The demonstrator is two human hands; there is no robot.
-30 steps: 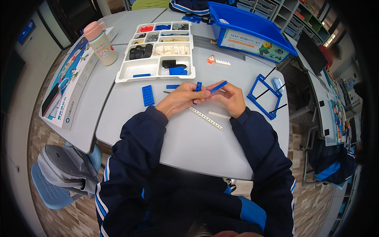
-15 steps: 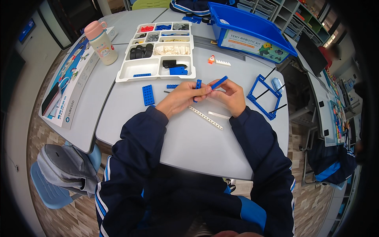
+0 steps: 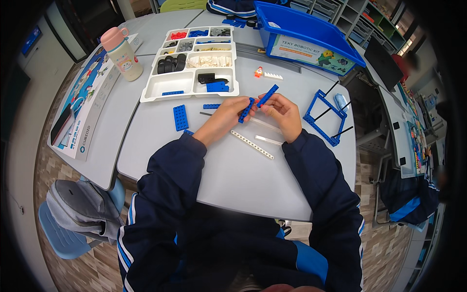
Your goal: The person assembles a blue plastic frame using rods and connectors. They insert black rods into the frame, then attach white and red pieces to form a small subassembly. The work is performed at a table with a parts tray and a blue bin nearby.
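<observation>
My left hand point(image 3: 228, 116) is closed on a blue building beam point(image 3: 246, 110), which tilts up to the right. In my right hand point(image 3: 283, 113), thumb and fingers pinch a second blue beam point(image 3: 268, 95), slanted the same way. Something small and red point(image 3: 258, 101) shows between the two beams, too little of it visible to name. On the table below the hands lie a long white beam with holes point(image 3: 252, 144) and a shorter white strip point(image 3: 268, 140). A blue studded plate point(image 3: 180, 118) rests left of my left hand, near a short blue brick point(image 3: 211, 106).
A white sorting tray point(image 3: 146, 92) of parts stands beyond my hands, with a blue bin point(image 3: 311, 30) behind on the right. At right lies a blue frame with black rods point(image 3: 323, 117). A minifigure point(image 3: 259, 72), a bottle point(image 3: 121, 53) and a printed box point(image 3: 90, 104) are also here.
The left beam has turned from nearly upright to a tilt and shows more of its length. The right beam has become steeper, and the fingertips have drawn slightly apart.
</observation>
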